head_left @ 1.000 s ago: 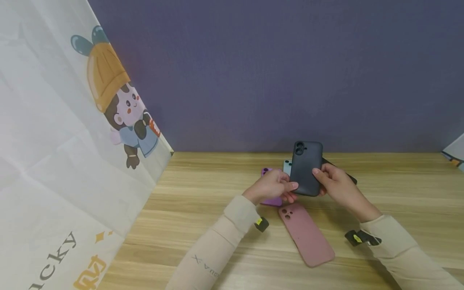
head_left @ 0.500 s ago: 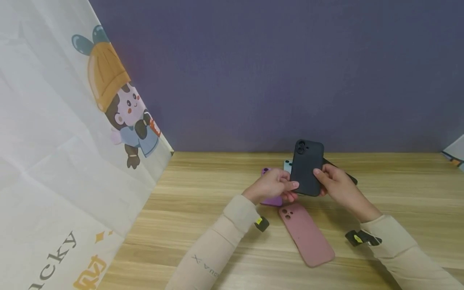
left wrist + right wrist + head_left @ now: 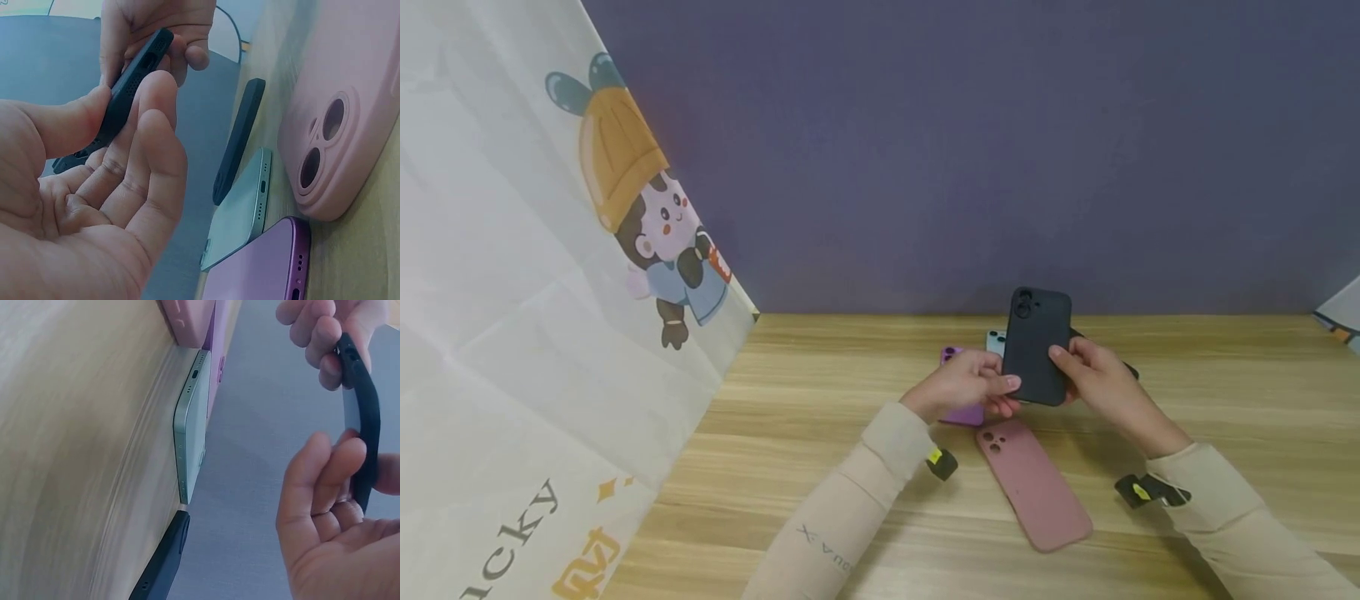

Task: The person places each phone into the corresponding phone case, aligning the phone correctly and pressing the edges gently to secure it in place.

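Note:
Both hands hold a black phone case [image 3: 1037, 346] upright above the table, its back with the camera cutout facing the head camera. My left hand [image 3: 966, 383] pinches the lower left corner between thumb and fingers. On the right edge, my right hand [image 3: 1097, 379] grips it, thumb on the back and fingers behind. In the left wrist view, the bottom edge of the black phone case [image 3: 128, 90] shows a port opening and small speaker holes. The side facing away from the head camera is mostly hidden; the right wrist view catches a pale strip of it.
A pink phone case [image 3: 1037, 487] lies on the wooden table [image 3: 820, 375] nearest me. Behind the hands lie a purple phone [image 3: 215, 362], a pale green phone [image 3: 192, 425] and another black case or phone [image 3: 161, 562]. A dark wall [image 3: 925, 150] rises at the table's back edge.
The black phone case has shifted very slightly right and up in the head view. Both hands keep their hold, and the things on the table stay put.

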`<state>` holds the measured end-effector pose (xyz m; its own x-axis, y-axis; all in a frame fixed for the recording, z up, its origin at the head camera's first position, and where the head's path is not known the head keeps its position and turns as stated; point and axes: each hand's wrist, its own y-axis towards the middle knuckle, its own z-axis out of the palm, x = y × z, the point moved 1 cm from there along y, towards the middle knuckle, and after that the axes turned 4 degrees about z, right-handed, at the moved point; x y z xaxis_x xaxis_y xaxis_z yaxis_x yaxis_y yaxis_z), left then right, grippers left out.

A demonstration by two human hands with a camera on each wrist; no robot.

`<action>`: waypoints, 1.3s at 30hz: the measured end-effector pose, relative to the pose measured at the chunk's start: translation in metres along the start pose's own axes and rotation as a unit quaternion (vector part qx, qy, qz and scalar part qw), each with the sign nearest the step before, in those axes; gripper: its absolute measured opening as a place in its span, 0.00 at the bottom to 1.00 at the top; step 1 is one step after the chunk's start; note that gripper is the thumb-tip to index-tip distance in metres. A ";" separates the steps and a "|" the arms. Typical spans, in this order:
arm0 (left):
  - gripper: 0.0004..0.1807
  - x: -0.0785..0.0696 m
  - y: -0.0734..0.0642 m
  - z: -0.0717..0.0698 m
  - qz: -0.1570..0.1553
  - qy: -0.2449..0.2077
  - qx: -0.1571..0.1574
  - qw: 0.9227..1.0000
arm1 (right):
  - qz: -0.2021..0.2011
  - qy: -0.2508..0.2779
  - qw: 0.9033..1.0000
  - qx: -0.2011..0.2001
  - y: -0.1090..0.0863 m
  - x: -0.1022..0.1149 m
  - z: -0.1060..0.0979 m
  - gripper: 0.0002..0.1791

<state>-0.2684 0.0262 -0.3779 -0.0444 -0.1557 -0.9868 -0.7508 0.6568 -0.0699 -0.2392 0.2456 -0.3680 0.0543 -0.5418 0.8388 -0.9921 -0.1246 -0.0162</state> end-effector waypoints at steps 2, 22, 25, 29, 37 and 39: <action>0.13 0.001 0.001 0.000 0.005 0.002 0.007 1.000 | 0.002 0.012 1.000 0.002 0.001 0.000 0.000 0.30; 0.14 0.004 0.006 0.003 -0.020 0.036 0.007 0.999 | -0.011 0.101 0.995 0.017 0.001 0.003 -0.002 0.32; 0.13 0.003 0.007 0.002 -0.014 0.056 -0.027 0.998 | -0.016 0.104 0.994 0.036 0.001 0.003 -0.001 0.32; 0.13 0.001 0.007 0.002 0.000 0.080 -0.081 0.994 | -0.011 0.093 0.994 0.059 0.000 0.005 0.002 0.33; 0.20 -0.003 0.006 0.000 0.027 0.037 -0.170 0.984 | -0.007 0.083 0.993 0.085 -0.003 0.005 0.005 0.33; 0.20 -0.003 0.007 -0.001 0.040 0.019 -0.188 0.981 | -0.012 0.084 0.992 0.088 -0.003 0.005 0.006 0.33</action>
<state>-0.2737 0.0304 -0.3749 -0.1316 -0.1471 -0.9803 -0.9336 0.3510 0.0727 -0.2348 0.2380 -0.3673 0.0425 -0.3931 0.9185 -0.9545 -0.2875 -0.0789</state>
